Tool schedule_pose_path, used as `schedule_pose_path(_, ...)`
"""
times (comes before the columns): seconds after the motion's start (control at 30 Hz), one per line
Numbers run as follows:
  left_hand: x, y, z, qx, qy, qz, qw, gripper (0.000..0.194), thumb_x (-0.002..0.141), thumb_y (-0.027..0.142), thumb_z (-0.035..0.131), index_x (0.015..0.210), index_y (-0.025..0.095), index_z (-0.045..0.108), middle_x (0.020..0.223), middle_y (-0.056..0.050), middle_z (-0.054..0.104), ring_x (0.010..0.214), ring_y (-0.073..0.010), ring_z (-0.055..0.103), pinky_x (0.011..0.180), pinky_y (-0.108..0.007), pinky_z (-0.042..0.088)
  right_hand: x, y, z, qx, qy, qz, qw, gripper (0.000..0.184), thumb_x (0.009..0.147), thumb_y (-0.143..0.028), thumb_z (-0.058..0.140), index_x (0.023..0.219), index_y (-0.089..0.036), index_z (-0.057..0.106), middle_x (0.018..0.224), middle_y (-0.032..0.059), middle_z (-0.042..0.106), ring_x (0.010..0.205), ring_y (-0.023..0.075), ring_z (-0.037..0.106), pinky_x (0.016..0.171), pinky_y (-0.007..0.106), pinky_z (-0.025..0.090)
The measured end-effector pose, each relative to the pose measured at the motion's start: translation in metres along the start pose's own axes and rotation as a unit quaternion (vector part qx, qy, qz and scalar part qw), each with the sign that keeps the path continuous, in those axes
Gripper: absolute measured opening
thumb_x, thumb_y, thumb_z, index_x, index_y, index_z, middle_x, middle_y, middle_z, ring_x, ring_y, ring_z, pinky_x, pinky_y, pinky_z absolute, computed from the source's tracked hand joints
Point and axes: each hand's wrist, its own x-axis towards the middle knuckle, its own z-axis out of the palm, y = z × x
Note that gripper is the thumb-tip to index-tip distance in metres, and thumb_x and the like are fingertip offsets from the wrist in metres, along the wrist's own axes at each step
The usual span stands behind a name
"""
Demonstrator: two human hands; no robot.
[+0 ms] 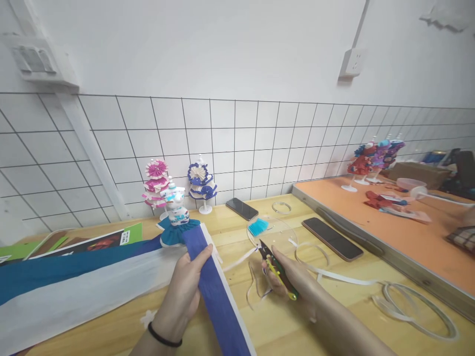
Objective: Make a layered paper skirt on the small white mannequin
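My left hand (185, 282) pinches a purple-blue strip (219, 304) with a white edge between thumb and fingers. Whether it is cloth or paper I cannot tell. Thread snips (276, 269) with dark blades and a yellow handle are gripped in my right hand (300, 282), tips pointing away from me. Just beyond the strip stands a small dress form (180, 212) in a white patterned top and teal pleated skirt. A bright blue piece (258, 227) lies on a clear round dish (284, 230) beyond the snips. Thin white ribbon (241, 259) trails near their tips.
Wide teal and white strips (92, 287) stretch across the left side. Two more dressed forms (202, 185) stand by the tiled wall. Two phones (332, 238) and a ribbon coil (419, 311) lie on the wooden table. At right, an orange tabletop (408, 232) with a metal edge holds other dressed forms.
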Motion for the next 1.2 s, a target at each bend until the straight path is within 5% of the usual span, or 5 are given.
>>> schedule_pose_path(0.23, 0.005, -0.002, -0.003, -0.004, -0.001, -0.003, 1.000, 0.004, 0.072, 0.014, 0.064, 0.076, 0.013, 0.064, 0.055, -0.002, 0.068, 0.047, -0.0143, 0.062, 0.046, -0.022, 0.050, -0.006, -0.011, -0.015, -0.172, 0.021, -0.045, 0.984, 0.043, 0.079, -0.049, 0.053, 0.055, -0.013, 0.058, 0.033, -0.0028, 0.047, 0.026, 0.0069, 0.036, 0.030, 0.018, 0.021)
schedule_pose_path(0.43, 0.002, -0.009, -0.001, 0.001, -0.039, -0.005, 0.999, 0.014, 0.070, 0.016, 0.067, 0.083, 0.011, 0.066, 0.066, -0.006, 0.072, 0.056, -0.0178, 0.065, 0.055, -0.026, 0.053, -0.003, -0.017, -0.017, -0.146, 0.117, -0.159, 0.969, 0.044, 0.086, -0.056, 0.032, 0.080, -0.018, 0.055, 0.047, -0.0076, 0.044, 0.034, 0.0076, 0.038, 0.038, 0.020, 0.026)
schedule_pose_path(0.7, -0.005, -0.023, 0.007, -0.011, -0.098, -0.013, 0.995, 0.017, 0.070, 0.025, 0.069, 0.080, 0.012, 0.064, 0.059, -0.003, 0.067, 0.050, -0.0127, 0.060, 0.049, -0.022, 0.048, -0.017, 0.005, 0.020, -0.115, -0.060, -0.149, 0.980, 0.053, 0.083, -0.060, 0.036, 0.074, -0.014, 0.060, 0.038, -0.0071, 0.044, 0.031, 0.0073, 0.034, 0.041, 0.021, 0.026)
schedule_pose_path(0.93, -0.003, -0.029, 0.006, -0.100, -0.150, -0.039, 0.983, 0.010, 0.070, 0.017, 0.069, 0.078, 0.012, 0.066, 0.075, -0.006, 0.068, 0.070, -0.0172, 0.063, 0.065, -0.030, 0.053, -0.017, 0.015, 0.028, -0.130, -0.064, -0.159, 0.977, 0.054, 0.081, -0.065, 0.035, 0.072, -0.016, 0.055, 0.041, -0.0069, 0.041, 0.032, 0.0082, 0.033, 0.036, 0.021, 0.022)
schedule_pose_path(1.2, 0.000, -0.033, 0.007, -0.154, -0.128, -0.075, 0.977, 0.004, 0.073, 0.011, 0.063, 0.076, 0.012, 0.066, 0.081, -0.009, 0.068, 0.078, -0.0208, 0.065, 0.073, -0.035, 0.053, -0.022, 0.022, 0.030, -0.204, -0.052, -0.244, 0.947, 0.046, 0.089, -0.056, 0.031, 0.069, -0.018, 0.050, 0.047, -0.0058, 0.038, 0.044, 0.0105, 0.037, 0.045, 0.022, 0.028)
